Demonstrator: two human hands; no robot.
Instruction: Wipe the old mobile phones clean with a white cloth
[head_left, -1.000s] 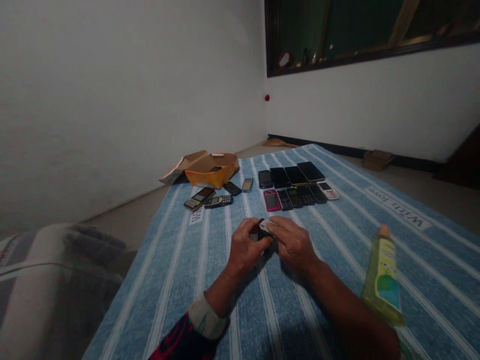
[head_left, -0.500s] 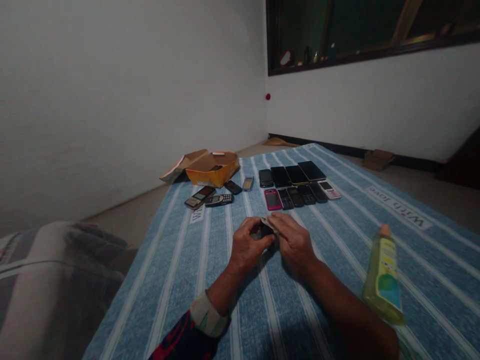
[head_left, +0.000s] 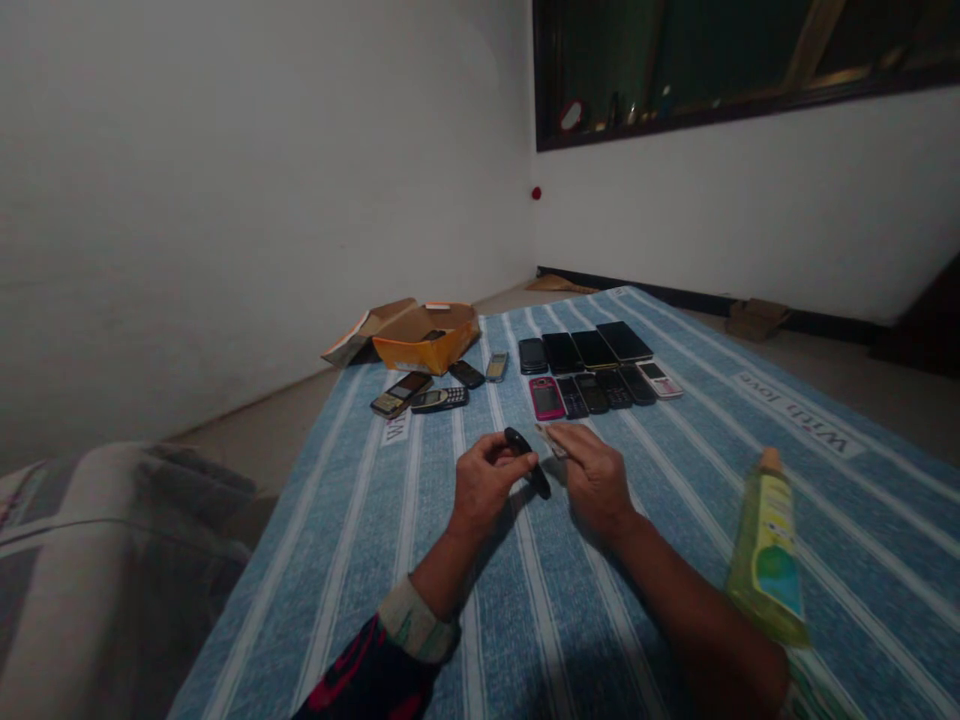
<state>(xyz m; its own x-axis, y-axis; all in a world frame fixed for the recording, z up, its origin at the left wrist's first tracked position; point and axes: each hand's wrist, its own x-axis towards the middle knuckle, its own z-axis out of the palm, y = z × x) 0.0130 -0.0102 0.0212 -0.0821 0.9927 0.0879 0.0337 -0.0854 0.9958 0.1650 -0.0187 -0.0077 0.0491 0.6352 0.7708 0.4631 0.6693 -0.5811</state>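
My left hand (head_left: 484, 482) is closed on a black phone (head_left: 527, 462), gripping it between thumb and fingers with its thin edge toward me. My right hand (head_left: 596, 478) pinches a small pale cloth (head_left: 552, 441), close beside the phone but apart from it. Most of the cloth is hidden under the fingers. Beyond my hands lies a front row of keypad phones, among them a pink phone (head_left: 547, 398) and a white phone (head_left: 660, 379). Behind them is a row of larger dark phones (head_left: 594, 350).
An open orange box (head_left: 420, 355) stands at the far left with a dark phone inside. Several loose phones lie before it, including a keypad phone (head_left: 439, 399). A bottle of yellow-green liquid (head_left: 769, 560) lies at the right on the blue striped cloth (head_left: 360, 560).
My hands have drawn slightly apart. The cloth has come away from the phone, and the phone in my left hand has turned edge-on.
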